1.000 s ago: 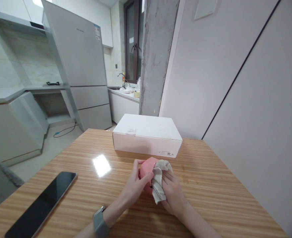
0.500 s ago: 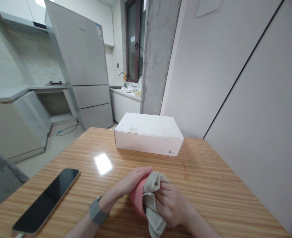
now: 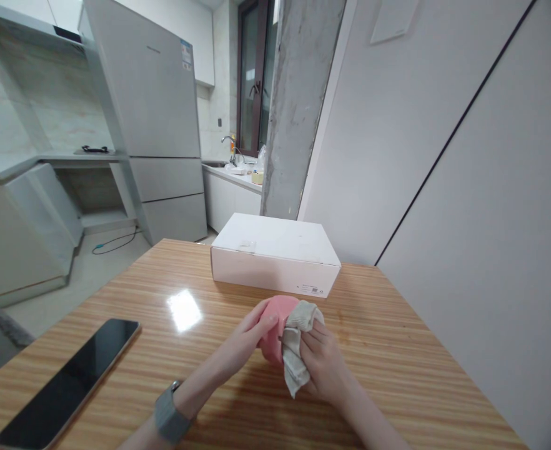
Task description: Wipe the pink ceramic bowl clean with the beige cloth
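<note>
Tilted on its side above the wooden table [image 3: 388,369], a pink bowl [image 3: 272,340] has its opening turned to the right. My left hand [image 3: 255,324] is closed on its left side, thumb over the outer wall. A light grey-beige cloth [image 3: 295,359] is bunched in my right hand [image 3: 325,362], whose curled fingers press it at the bowl's mouth. Part of the cloth hangs down below the fingers. The bowl's inside is hidden behind the cloth and hand.
A white box [image 3: 275,269] lies just beyond the bowl, near the table's far edge. A black-screened phone [image 3: 72,381] rests on the left of the table. A pale wall [image 3: 467,219] runs along the right side; a fridge [image 3: 163,106] stands beyond the table.
Both hands, with the bowl and cloth, have moved forward toward the box and slightly right. My left hand has shifted from the bowl's top edge to its side, and the bowl has turned.
</note>
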The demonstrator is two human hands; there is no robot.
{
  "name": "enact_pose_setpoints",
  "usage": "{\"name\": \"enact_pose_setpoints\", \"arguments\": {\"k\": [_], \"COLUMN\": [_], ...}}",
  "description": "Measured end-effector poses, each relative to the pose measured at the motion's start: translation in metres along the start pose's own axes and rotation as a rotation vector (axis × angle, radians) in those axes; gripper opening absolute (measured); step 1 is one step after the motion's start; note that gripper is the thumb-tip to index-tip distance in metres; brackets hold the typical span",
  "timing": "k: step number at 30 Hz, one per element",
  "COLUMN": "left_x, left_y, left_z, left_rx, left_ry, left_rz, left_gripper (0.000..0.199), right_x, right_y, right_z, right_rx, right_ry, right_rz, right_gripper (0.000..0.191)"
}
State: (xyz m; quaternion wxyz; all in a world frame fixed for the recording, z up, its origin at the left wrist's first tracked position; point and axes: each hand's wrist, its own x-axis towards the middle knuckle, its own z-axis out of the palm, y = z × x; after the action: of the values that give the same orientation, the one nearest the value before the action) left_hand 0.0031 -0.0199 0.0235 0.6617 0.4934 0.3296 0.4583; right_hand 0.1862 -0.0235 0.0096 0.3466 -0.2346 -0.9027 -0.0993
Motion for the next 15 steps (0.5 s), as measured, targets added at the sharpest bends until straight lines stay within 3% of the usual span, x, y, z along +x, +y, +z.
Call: {"name": "enact_pose_setpoints", "arguments": {"k": [4,6,8,12,15], "left_x": [0.002,0.002,0.002,0.001,0.004], "left_y": [-0.01,-0.011,-0.008,0.0,-0.002], "left_z": [0.003,0.002,-0.001,-0.009,-0.014], "left_rx": [-0.291,-0.287,-0.118,0.328,0.414], "left_ry": [-0.078,-0.105,-0.125,-0.128,-0.111], "left_rz": [-0.119,-0.208,-0.228,-0.116,-0.056], "left_gripper": [0.04,0.051,0.058,0.05,0.05], "right_x": [-0.003,-0.002,-0.001,0.0,-0.001], "right_y": [0.0,-0.006,-0.015,-0.024,-0.019], "right_z": [-0.004,-0.005,-0.003,0.004,0.006], "right_rx": [-0.009,0.026,0.058,0.07,0.048], "right_ry": [0.022,-0.018,-0.035,0.076,0.094], "right_rz": [-0.032,-0.104,-0.178,-0.242,-0.229], "right_gripper": [0.028,0.027,0.026,0.032,0.033]}}
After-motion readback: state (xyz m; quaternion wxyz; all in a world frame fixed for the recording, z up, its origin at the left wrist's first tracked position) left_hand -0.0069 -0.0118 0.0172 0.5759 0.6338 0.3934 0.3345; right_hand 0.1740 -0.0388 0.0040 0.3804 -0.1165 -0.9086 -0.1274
